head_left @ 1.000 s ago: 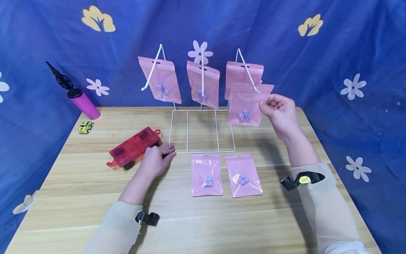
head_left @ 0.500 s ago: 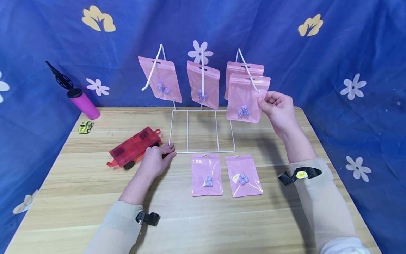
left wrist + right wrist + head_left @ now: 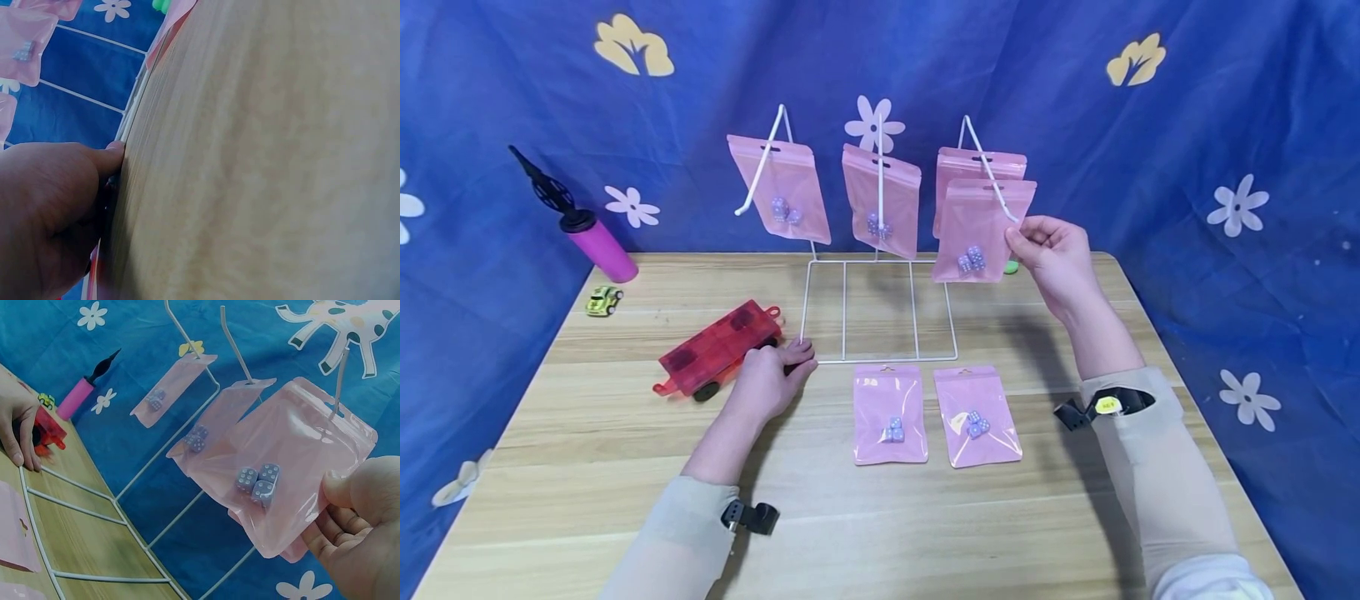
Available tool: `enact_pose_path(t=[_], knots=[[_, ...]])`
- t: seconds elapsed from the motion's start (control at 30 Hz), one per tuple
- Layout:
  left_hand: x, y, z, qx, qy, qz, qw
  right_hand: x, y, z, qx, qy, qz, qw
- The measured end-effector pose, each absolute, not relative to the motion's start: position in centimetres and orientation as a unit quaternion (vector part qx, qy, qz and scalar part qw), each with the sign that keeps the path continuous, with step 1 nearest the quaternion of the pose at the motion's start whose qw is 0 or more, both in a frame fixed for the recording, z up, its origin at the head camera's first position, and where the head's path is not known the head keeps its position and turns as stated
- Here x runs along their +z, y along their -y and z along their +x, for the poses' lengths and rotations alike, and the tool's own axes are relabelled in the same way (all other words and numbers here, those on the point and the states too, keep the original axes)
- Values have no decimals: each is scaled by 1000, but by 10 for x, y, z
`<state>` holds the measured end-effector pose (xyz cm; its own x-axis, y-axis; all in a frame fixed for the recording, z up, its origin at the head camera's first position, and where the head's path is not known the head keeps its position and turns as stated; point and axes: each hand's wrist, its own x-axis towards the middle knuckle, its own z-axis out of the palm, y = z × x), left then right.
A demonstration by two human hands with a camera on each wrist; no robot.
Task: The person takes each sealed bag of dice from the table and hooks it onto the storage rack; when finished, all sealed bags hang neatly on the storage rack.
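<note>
My right hand (image 3: 1054,260) pinches the lower side edge of a pink zip bag (image 3: 275,456) with several purple dice (image 3: 259,481) inside. The right hook (image 3: 340,381) of the white wire display rack (image 3: 844,312) passes through that bag's hanging slot. Another pink bag (image 3: 981,158) hangs behind it on the same hook. One bag (image 3: 786,175) hangs from the left hook and one (image 3: 887,196) from the middle hook. At the rack's front left corner, my left hand (image 3: 772,375) holds the base wire between thumb and fingers.
Two more pink dice bags (image 3: 891,396) (image 3: 973,392) lie flat before the rack. A red toy wagon (image 3: 718,346) sits beside my left hand. A small yellow-green toy car (image 3: 603,301) and a pink hand pump (image 3: 601,250) stand at the back left. A green object (image 3: 1011,267) shows behind the held bag.
My right hand has moved the bag slightly up and left. The hook's tip now stands out in front of the bag. The left hand has stayed on the rack corner.
</note>
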<state>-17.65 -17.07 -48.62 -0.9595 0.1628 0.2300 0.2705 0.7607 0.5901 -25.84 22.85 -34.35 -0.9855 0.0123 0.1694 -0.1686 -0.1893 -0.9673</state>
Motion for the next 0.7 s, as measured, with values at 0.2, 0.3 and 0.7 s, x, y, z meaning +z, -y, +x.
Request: enact_pose_path(t=[0.2, 0.3, 0.7], knots=[[-486, 170, -176, -327, 935, -116, 77, -348, -236, -257, 756, 649, 63, 61], [-486, 170, -177, -327, 935, -117, 74, -351, -242, -255, 753, 651, 64, 61], [-487, 171, -178, -331, 932, -122, 79, -371, -272, -223, 707, 702, 67, 49]])
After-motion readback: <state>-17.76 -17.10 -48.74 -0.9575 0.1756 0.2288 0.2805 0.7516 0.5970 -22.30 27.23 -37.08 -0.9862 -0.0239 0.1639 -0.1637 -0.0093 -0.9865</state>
